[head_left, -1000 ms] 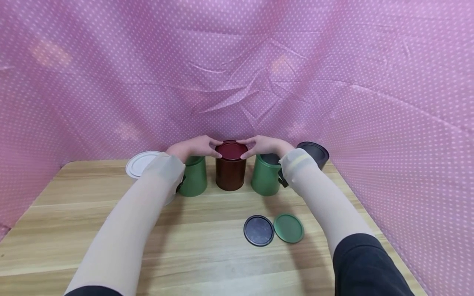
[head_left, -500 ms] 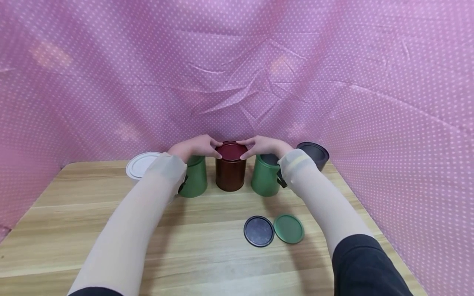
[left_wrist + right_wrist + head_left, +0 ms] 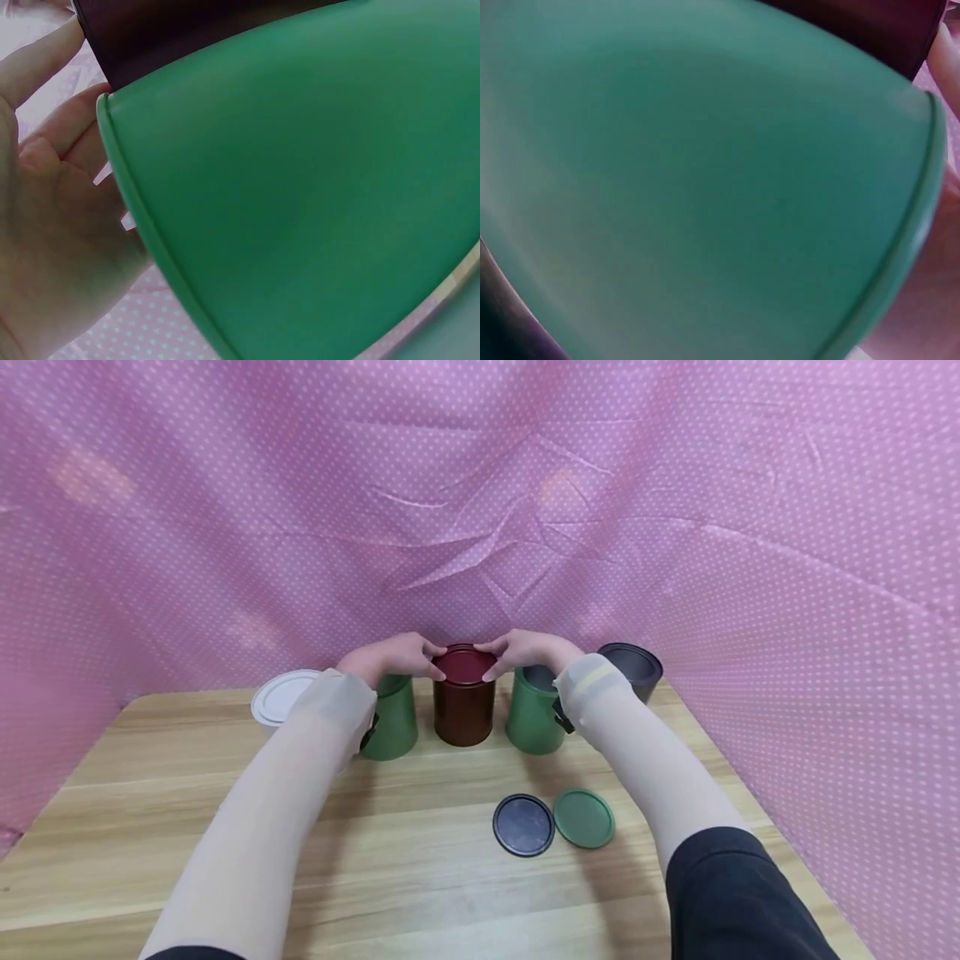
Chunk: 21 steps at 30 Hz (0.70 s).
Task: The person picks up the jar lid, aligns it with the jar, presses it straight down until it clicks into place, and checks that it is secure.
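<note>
Pink cloth with white dots [image 3: 480, 485] hangs behind and beside a wood-grain table [image 3: 420, 877]. From my end I count five cans in a row at its far side: one white can [image 3: 279, 696], two green cans [image 3: 393, 727], one dark red can [image 3: 463, 717] and one black can [image 3: 637, 667]. The red one stands upright in the middle, between the green pair. I count two loose lids nearer me, one black lid [image 3: 523, 825] and one green lid [image 3: 584, 818], lying edge to edge. My head view shows the left hand [image 3: 396, 656] reaching over one green can and the right hand [image 3: 529, 649] over the other. On each, thumb and forefinger are spread apart, gripping the red can's rim from its own side. I cannot tell from the wrist views how firmly they press.
</note>
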### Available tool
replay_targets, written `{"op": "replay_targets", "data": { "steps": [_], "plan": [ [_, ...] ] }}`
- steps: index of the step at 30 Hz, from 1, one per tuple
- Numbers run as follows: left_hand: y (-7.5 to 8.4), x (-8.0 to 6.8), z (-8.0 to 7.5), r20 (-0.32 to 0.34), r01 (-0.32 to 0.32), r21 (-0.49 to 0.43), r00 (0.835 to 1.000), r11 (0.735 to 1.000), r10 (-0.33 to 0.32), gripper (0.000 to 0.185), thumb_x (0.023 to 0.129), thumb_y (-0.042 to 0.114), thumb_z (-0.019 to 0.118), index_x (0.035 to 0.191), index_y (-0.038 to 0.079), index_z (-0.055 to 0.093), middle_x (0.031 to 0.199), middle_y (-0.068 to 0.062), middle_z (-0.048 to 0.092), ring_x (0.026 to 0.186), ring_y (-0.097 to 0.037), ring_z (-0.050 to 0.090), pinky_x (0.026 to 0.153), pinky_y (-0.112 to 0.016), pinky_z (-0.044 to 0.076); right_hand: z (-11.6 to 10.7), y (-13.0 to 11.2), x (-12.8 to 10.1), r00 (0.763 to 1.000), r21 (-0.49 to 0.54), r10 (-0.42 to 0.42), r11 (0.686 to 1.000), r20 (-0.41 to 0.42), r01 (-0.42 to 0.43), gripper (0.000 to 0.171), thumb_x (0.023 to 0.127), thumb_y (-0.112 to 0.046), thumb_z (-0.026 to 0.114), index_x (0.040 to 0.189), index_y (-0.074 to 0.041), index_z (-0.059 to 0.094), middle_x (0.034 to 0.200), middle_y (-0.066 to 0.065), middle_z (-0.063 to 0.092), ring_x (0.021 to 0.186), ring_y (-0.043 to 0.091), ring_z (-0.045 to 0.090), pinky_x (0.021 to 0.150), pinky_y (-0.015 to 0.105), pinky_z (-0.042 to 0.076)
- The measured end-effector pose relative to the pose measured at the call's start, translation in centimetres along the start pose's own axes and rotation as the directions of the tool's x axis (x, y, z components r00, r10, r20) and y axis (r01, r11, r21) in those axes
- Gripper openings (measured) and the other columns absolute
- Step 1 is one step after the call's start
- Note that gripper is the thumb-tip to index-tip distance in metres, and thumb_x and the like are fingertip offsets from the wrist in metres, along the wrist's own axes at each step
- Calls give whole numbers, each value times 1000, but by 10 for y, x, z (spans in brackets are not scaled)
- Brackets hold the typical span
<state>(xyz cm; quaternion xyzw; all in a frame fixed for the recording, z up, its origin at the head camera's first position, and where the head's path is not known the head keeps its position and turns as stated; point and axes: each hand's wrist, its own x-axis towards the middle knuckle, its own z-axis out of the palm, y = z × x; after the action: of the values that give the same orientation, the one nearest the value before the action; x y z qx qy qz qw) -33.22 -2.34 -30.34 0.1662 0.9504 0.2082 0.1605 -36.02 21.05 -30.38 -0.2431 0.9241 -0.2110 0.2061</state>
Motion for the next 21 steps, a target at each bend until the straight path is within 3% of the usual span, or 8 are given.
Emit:
{"op": "replay_targets", "data": {
  "steps": [9, 16, 21],
  "plan": [
    [2, 2, -1, 21, -21, 35, 1000, 999, 20, 60, 92, 30, 63, 146, 11, 44, 150, -16, 42, 140, -34, 36, 115, -49, 31, -1, -1, -3, 1000, -37, 1, 999, 9, -1, 72, 86, -40, 71, 149, -25, 39, 153, 9, 39, 142, 28, 34, 119, 47, 22],
    [-1, 1, -3, -1, -23, 109, 1000, 994, 23, 60, 93, 36, 62, 145, 12, 45, 148, -17, 44, 139, -36, 36, 115, -51, 30, 4, -2, -6, 997, -87, 7, 996, -81, -14, 69, 86, -44, 70, 146, -25, 44, 150, 9, 44, 140, 28, 37, 117, 46, 28],
    [-5, -3, -4, -35, -76, 137, 996, 988, 81, 60, 93, 37, 62, 144, 9, 47, 149, -17, 43, 140, -37, 36, 115, -53, 29, 8, -3, -7, 990, -89, -4, 996, -143, -9, 66, 86, -43, 70, 144, -22, 47, 153, 14, 39, 147, 32, 24, 120, 49, 20]
  ]
}}
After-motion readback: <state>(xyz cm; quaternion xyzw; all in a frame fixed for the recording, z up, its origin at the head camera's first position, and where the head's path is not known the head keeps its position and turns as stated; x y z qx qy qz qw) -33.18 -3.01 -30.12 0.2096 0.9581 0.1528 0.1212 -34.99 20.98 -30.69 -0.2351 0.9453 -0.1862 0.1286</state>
